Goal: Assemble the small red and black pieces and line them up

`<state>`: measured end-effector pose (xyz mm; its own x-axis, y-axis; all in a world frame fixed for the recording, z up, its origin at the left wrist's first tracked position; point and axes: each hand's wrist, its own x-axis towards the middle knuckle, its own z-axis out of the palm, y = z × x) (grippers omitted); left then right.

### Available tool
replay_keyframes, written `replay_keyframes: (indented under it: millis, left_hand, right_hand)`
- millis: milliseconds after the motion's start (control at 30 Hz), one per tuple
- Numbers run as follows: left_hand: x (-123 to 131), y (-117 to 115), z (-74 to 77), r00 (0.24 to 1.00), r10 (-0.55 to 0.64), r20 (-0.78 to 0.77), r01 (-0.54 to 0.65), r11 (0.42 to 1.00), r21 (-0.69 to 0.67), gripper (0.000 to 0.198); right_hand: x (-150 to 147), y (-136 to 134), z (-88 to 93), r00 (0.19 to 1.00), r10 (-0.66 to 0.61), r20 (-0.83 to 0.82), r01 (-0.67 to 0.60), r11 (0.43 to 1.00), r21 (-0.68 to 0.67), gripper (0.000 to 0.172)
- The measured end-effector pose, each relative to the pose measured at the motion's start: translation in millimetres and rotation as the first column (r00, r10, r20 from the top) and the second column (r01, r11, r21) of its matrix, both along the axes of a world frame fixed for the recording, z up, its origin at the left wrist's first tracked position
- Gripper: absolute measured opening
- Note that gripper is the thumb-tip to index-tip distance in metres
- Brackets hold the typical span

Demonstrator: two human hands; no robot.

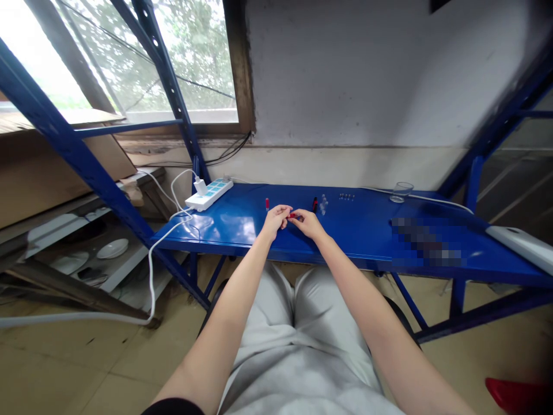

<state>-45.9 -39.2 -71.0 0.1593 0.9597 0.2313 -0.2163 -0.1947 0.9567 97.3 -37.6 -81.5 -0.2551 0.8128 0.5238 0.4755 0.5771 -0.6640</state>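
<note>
Just above the front part of the blue table, my left hand (277, 220) and my right hand (307, 223) meet fingertip to fingertip. Pinched between them is a small red piece (292, 215), mostly covered by fingers, so its kind is unclear. Beyond my left hand stands a small red tube with a clear lower end (266, 204). A black-and-red object (314, 204) lies behind my right hand, beside a cluster of small clear plastic parts (324, 205). Farther back, several tiny metallic pieces (346, 196) are lined up in a row.
The blue table (363, 230) runs along the wall. A white power strip (209, 194) with a plugged-in cord sits at its left. At the right are a clear glass (401, 192), a blurred-out long object (425, 242) and a white device (522, 245). Blue frame posts rise at both ends.
</note>
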Motion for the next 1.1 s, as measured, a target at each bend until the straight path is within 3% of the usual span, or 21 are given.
replay_keyframes:
  millis: [233, 500, 767, 1100]
  left_hand:
    - [-1.8, -1.6, 4.0, 0.975, 0.223, 0.000, -0.223, 0.974, 0.038, 0.016]
    - [-0.4, -1.8, 0.6, 0.973, 0.207, -0.101, -0.201, 0.977, 0.067, 0.012]
    - [-0.1, -2.0, -0.1, 0.972, 0.187, -0.144, -0.177, 0.981, 0.079, 0.012]
    - [0.9, -4.9, 2.9, 0.968, 0.185, -0.172, -0.177, 0.982, 0.060, 0.012]
  right_hand:
    - [2.0, -4.0, 4.5, 0.994, -0.104, 0.018, 0.104, 0.994, 0.032, 0.024]
    - [32.2, -0.3, 15.7, 0.957, -0.192, 0.216, 0.191, 0.981, 0.027, 0.019]
    - [76.6, 1.8, 18.2, 0.864, -0.342, 0.370, 0.380, 0.925, -0.032, 0.014]
    - [76.3, 12.5, 15.1, 0.831, -0.350, 0.433, 0.413, 0.909, -0.056, 0.013]
